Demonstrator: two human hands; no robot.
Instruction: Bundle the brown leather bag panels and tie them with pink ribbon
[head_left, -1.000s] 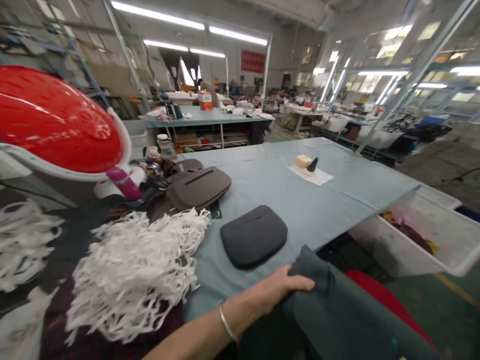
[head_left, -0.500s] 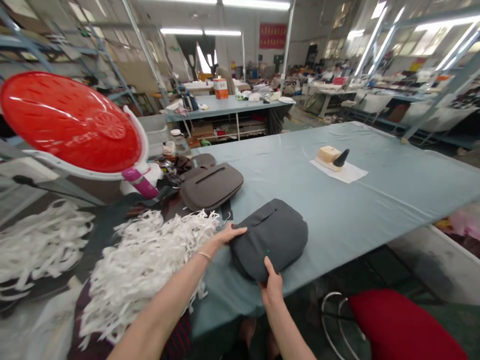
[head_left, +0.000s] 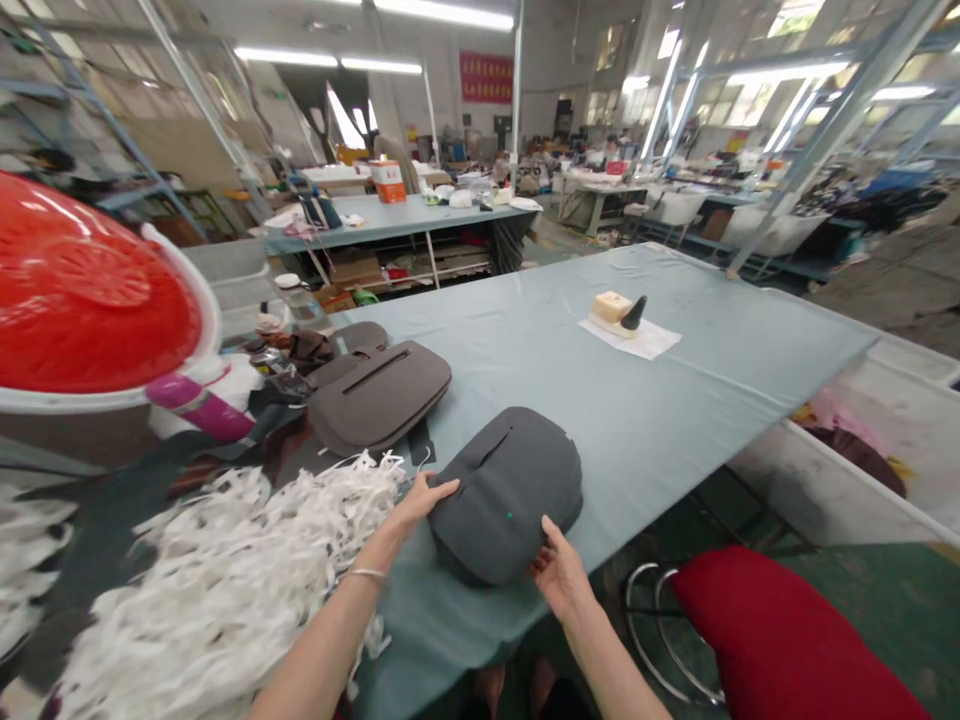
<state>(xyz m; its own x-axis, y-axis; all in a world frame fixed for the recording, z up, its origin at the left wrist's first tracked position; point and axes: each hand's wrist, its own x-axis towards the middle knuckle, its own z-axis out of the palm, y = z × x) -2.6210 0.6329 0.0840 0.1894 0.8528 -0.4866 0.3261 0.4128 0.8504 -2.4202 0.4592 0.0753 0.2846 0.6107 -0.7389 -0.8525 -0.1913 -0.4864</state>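
A dark grey rounded fabric bag piece [head_left: 517,490] with a slit in its top lies at the near edge of the table, a small green dot on its face. My left hand [head_left: 421,498] grips its left edge, thumb on top and fingers mostly hidden beneath. At the lower right edge, my right hand [head_left: 559,568] has its thumb against the side and its fingers curled under. Just beyond my left hand rests a brown-grey bag piece [head_left: 382,395] of similar shape with a long slot, lying partly over other pieces.
A heap of white fabric strips [head_left: 217,590] is left of my arms. A red-faced fan [head_left: 90,290] and a purple bottle [head_left: 199,405] stand behind it. On the blue-covered table [head_left: 720,340] sits a yellowish block [head_left: 611,306] with a dark cone. A red stool [head_left: 780,630] is at right.
My view has swung to the right. The grey piece has turned slightly and lies flatter, and my right hand has shifted from its front edge round to the right side.
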